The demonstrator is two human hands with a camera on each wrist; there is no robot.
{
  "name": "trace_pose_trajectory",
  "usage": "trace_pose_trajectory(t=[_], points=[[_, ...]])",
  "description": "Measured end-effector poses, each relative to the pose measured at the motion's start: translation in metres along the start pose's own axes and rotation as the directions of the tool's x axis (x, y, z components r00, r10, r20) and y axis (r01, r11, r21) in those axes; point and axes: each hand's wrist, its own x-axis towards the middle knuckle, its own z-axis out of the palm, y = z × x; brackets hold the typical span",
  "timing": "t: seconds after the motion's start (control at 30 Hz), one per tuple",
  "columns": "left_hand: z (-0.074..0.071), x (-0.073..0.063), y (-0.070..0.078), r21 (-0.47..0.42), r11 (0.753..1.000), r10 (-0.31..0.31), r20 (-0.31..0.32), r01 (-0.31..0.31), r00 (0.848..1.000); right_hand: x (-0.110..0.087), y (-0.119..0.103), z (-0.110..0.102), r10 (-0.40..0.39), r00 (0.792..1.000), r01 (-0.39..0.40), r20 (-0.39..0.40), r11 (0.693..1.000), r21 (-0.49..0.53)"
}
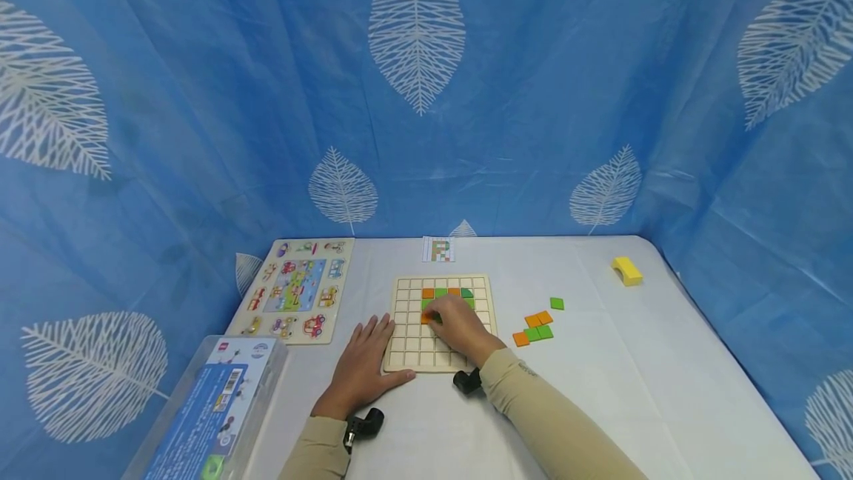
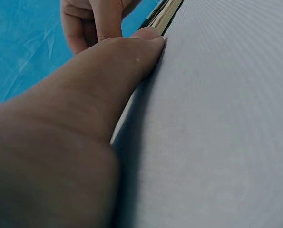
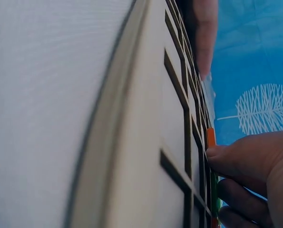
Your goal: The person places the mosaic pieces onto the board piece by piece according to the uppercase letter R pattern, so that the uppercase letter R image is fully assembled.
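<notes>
Wooden grid board [image 1: 420, 358] in the head view: lies flat on the white tabletop [image 1: 600, 391] in front of the person. Its far row carries two square orange tiles, one square green tile and a green tile with a rounded corner; more green shows in the next row, partly covered. Left hand [image 1: 363, 361] rests palm down at the board's near left corner, fingers straight and slightly apart, thumb extended along the near edge. Right hand [image 1: 458, 323] is over the board's middle, fingers bent and clamped on an orange tile [image 1: 425, 319]. Six loose tiles [image 1: 539, 332], three orange and three green, lie to the right of the board; a yellow arch block [image 1: 627, 271] stands farther right. A small pattern card [image 1: 438, 250] lies beyond the far edge. To the left are a picture puzzle board [image 1: 258, 280] with vehicle pieces and a clear plastic case [image 1: 273, 369]. A blue leaf-print curtain [image 1: 506, 95] surrounds the tabletop. Left wrist view: the left thumb fills the foreground, its tip at the grid board's edge; bent fingers show behind it. Right wrist view: the right thumb touches the orange tile at the grid; the index fingertip is hidden.
</notes>
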Motion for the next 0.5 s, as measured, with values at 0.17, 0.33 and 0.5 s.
trace_pose_trajectory(t=[0.17, 0.33, 0.5], points=[[0.001, 0.0001, -0.0014, -0.001, 1.0, 0.003, -0.003, -0.003, 1.0, 0.0, 0.0018, 0.003, 0.009, 1.0, -0.009, -0.014, 1.0, -0.008], [0.0021, 0.0001, -0.0024, 0.002, 1.0, 0.007, -0.008, -0.007, 1.0, -0.0006, 0.0027, 0.0058, 0.013, 0.999, -0.013, -0.031, 1.0, 0.002], [0.0032, 0.0002, -0.0031, 0.003, 1.0, 0.007, -0.011, -0.007, 1.0, -0.0005, 0.0023, 0.0064, 0.012, 0.999, -0.012, -0.048, 1.0, 0.005]])
